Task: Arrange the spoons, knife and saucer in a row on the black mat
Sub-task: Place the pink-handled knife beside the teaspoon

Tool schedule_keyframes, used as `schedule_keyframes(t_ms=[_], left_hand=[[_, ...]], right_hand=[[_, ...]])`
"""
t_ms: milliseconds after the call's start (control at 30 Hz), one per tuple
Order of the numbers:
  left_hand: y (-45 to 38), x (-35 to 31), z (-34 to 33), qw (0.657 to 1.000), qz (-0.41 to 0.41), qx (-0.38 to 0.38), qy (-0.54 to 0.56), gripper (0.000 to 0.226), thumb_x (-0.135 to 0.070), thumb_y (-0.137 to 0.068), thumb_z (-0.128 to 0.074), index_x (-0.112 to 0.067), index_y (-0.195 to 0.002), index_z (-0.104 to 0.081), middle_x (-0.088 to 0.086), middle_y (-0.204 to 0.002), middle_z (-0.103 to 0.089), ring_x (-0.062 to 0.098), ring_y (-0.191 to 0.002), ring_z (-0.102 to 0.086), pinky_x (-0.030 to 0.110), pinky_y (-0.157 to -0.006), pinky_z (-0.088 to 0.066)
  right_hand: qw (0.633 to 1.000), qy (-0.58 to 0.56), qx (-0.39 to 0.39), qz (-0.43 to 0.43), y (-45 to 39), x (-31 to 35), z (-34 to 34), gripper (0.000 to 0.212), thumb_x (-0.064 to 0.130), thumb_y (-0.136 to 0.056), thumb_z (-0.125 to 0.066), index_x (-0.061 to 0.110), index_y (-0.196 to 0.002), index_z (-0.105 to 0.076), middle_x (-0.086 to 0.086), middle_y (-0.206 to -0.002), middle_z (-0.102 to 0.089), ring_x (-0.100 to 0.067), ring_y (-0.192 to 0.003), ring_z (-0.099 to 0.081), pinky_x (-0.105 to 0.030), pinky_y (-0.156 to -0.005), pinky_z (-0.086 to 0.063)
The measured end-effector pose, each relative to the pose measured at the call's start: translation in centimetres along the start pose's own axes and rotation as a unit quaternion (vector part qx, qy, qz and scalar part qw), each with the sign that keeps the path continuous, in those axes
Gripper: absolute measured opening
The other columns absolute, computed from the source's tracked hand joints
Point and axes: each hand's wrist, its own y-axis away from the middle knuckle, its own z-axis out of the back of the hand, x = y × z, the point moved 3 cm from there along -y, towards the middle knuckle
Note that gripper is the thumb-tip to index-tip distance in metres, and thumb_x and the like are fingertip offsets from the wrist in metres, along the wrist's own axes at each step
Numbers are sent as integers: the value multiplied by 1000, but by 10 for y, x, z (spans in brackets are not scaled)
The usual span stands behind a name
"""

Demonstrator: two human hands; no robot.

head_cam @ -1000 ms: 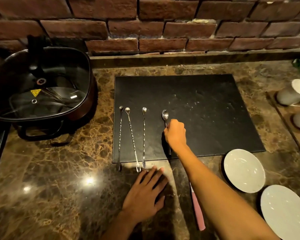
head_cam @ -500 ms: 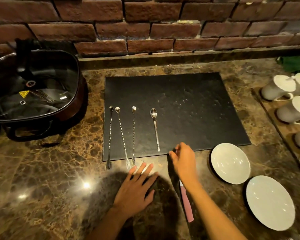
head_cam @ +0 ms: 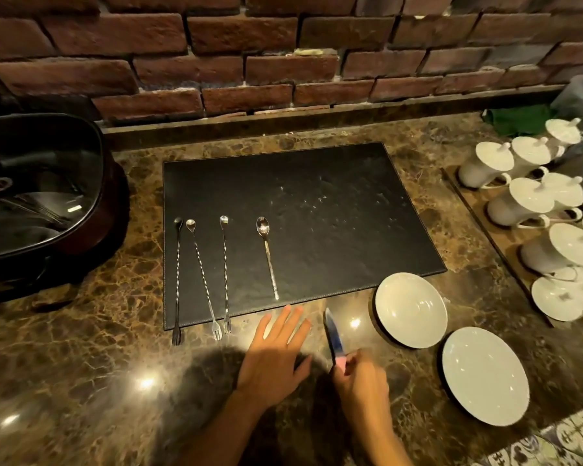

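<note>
A black mat lies on the marble counter. On its left part lie several long spoons side by side: a dark one, two twisted-handle ones with fork ends over the mat's front edge, and a shorter teaspoon. My right hand is closed on the pink handle of a knife, whose blade points toward the mat, just in front of it. My left hand rests flat on the counter, fingers spread. Two white saucers sit right of the knife.
A lidded electric pan stands at the left. White lidded cups and more saucers crowd a wooden tray at the right. A brick wall runs behind the counter. The mat's right half carries nothing.
My right hand let go of the teaspoon on the mat, drew back to the counter and closed on the knife's pink handle. My left hand stayed flat.
</note>
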Motion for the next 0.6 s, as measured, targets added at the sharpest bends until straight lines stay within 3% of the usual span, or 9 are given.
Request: schedule_keyframes(t_ms=[100, 267, 433, 600], left_hand=[[-2, 1, -4, 1000, 3, 2, -7, 66, -58, -86, -53, -28, -145, -47, 2, -157, -48, 24, -148, -41, 50, -124, -25], [-3, 3, -10, 1000, -12, -15, -16, 63, -60, -90, -50, -28, -145, -47, 1, -160, -38, 23, -151, -31, 51, -119, -21], [-3, 4, -15, 1000, -5, -13, -26, 67, -63, -92, -47, -27, -149, -44, 1, -163, -38, 21, -152, -30, 47, -123, -12], [-6, 8, -14, 999, 0, -31, -23, 66, -62, -91, -48, -29, -148, -44, -1, -165, -34, 18, -153, -25, 46, -123, -12]], right_hand=[[997, -3, -31, 70, -26, 26, 18, 17, 28, -86, -62, 13, -87, -56, -6, -82, -65, -23, -75, -61, -45, -73, -55], [986, 26, -57, 155, -102, 108, 27, 19, 21, -85, -62, 3, -86, -56, -19, -88, -66, -38, -83, -61, -36, -63, -40], [981, 74, -47, 172, -146, 158, 13, 21, 12, -85, -57, -7, -94, -56, -31, -102, -63, -50, -95, -59, -46, -73, -49], [978, 87, -22, 189, -156, 156, 11, 28, 21, -86, -62, -4, -96, -57, -28, -103, -63, -47, -96, -59, -46, -74, -49]])
